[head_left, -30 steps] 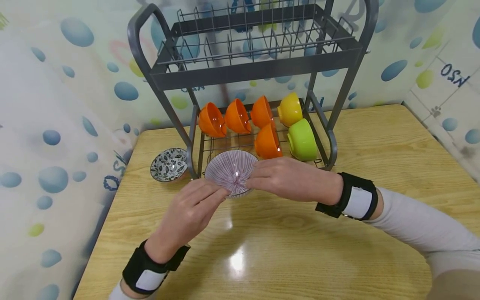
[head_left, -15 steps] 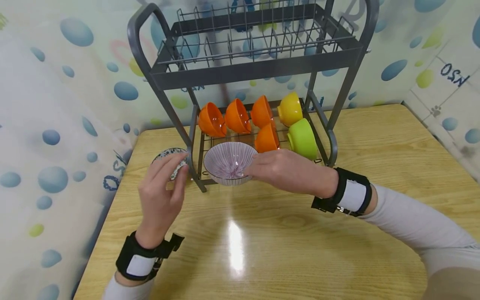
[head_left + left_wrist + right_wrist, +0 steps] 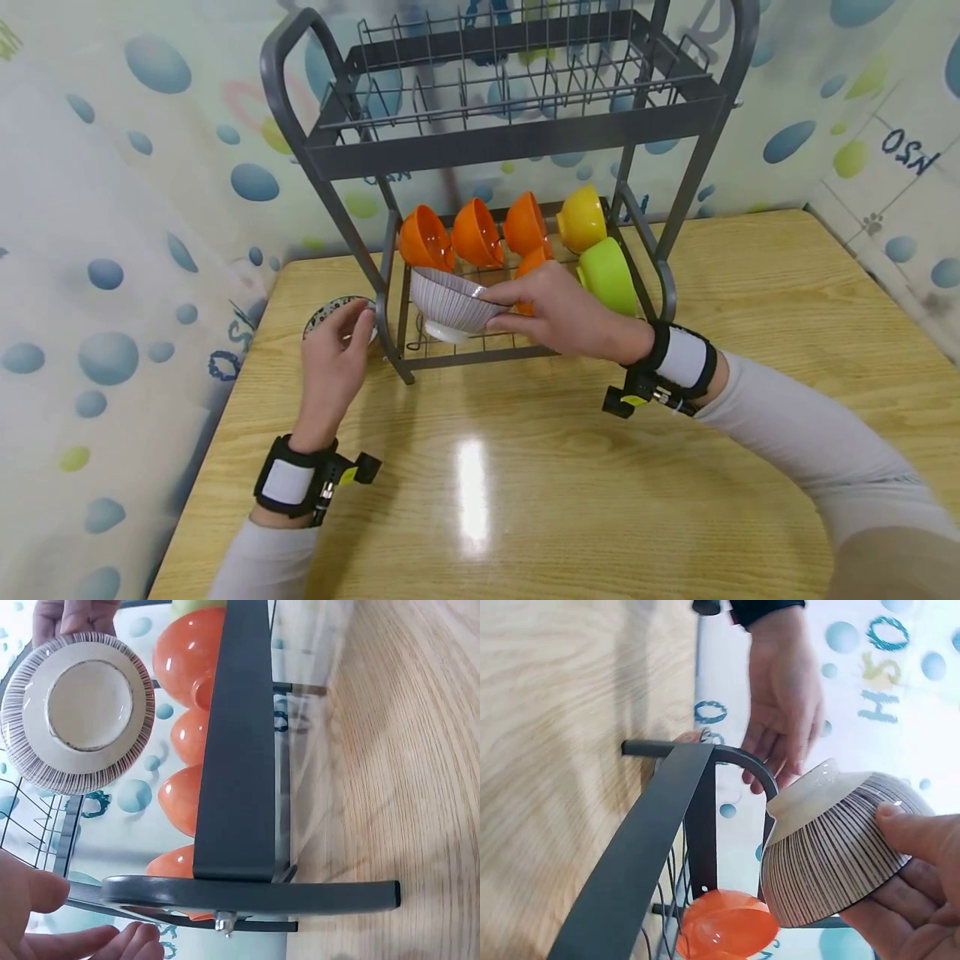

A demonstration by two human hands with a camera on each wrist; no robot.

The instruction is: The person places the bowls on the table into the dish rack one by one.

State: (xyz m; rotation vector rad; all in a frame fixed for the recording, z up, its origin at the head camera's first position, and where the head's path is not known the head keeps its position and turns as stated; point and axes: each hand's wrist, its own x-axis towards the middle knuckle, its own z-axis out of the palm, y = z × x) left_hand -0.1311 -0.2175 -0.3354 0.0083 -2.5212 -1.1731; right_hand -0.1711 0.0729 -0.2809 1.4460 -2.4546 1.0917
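Note:
My right hand (image 3: 566,312) pinches the rim of a purple-striped bowl (image 3: 450,300) between thumb and fingers. The bowl hangs tilted over the front of the dish rack's lower tier, its pale foot toward me in the head view. In the left wrist view the underside of this striped bowl (image 3: 90,705) faces the camera. Beside the rack's left leg, my left hand (image 3: 333,367) holds nothing, its fingers relaxed and a little bent. A black-and-white patterned bowl (image 3: 318,317) stands on the table behind that hand, partly covered by it; whether they touch I cannot tell.
A dark grey two-tier dish rack (image 3: 510,148) stands on the wooden table (image 3: 570,483). On its lower tier several orange bowls (image 3: 425,239), a yellow bowl (image 3: 581,218) and a green bowl (image 3: 607,279) lean on their sides. A patterned wall (image 3: 180,192) rises behind.
My left hand has left the striped bowl's rim and moved left to the patterned bowl. My right hand has lifted the striped bowl and tipped it over the lower tier.

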